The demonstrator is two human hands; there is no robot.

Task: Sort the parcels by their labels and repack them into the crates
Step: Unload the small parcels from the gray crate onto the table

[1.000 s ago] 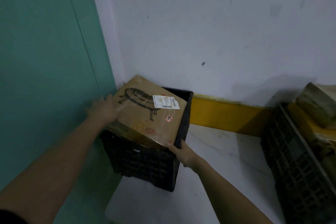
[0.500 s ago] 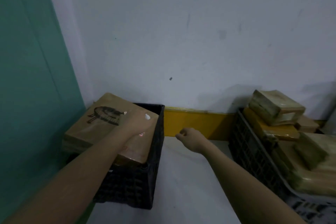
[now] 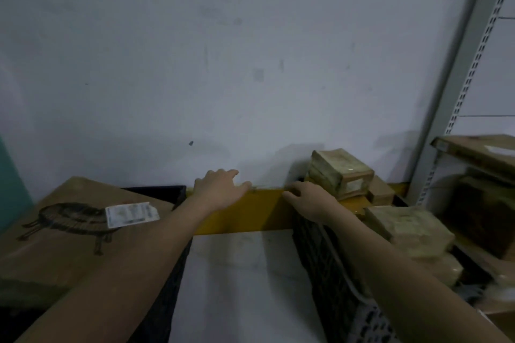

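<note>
Left hand (image 3: 220, 189): grip empty, fingers spread wide, reaching across the gap toward the right.
Right hand (image 3: 309, 202): grip empty, fingers loosely bent at the corner of the right crate (image 3: 320, 253), probably going for a parcel.
Big box (image 3: 69, 231): lies on the left crate (image 3: 167, 287), label (image 3: 131, 214) up, apparently sorted.
Taped parcels (image 3: 341, 172): piled in the right crate, likely awaiting sorting.

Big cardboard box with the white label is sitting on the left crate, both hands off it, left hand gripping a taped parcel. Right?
Not quite. In the head view the left hand grips nothing: it is open, fingers spread, in front of the yellow strip along the wall. The rest holds: the big cardboard box sits on the left crate, and the right hand is off it too.
</note>
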